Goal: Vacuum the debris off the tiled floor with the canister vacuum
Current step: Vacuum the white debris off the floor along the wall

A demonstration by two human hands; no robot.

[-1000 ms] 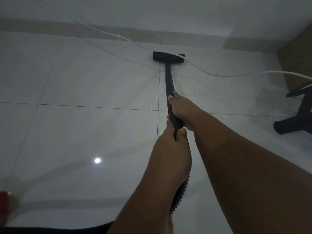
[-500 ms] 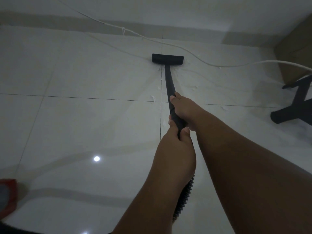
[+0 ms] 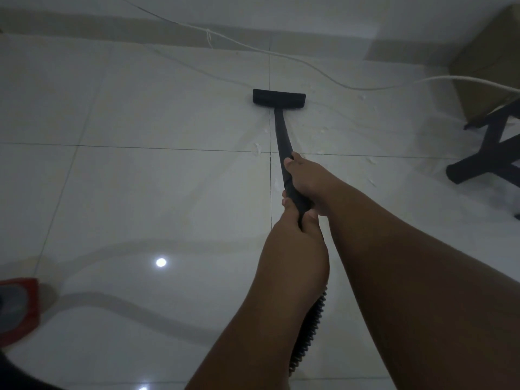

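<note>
At far left edge, red-cased unit (image 3: pixel 17 308) on tiled floor (image 3: pixel 140 192). Centre: black floor nozzle (image 3: pixel 278 99) flat on tile, nr white debris flecks (image 3: pixel 257 148). L grip (image 3: pixel 295 240) clamped on wand (image 3: pixel 280 130) at hose (image 3: pixel 312 327) end; R grip (image 3: pixel 309 178) clamped further down wand. Rt: white cable (image 3: pixel 461 78), black chair base (image 3: pixel 484 161).

Nozzle (image 3: pixel 278 100) on floor (image 3: pixel 140 192) — cord (image 3: pixel 309 67) behind.

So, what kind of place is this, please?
Probably a room in a home or small office: a glossy pale tiled floor, a white cable lying loose near the wall, and black furniture legs, perhaps a chair base, at the right. The left hand and right hand grip a black vacuum wand.
</note>
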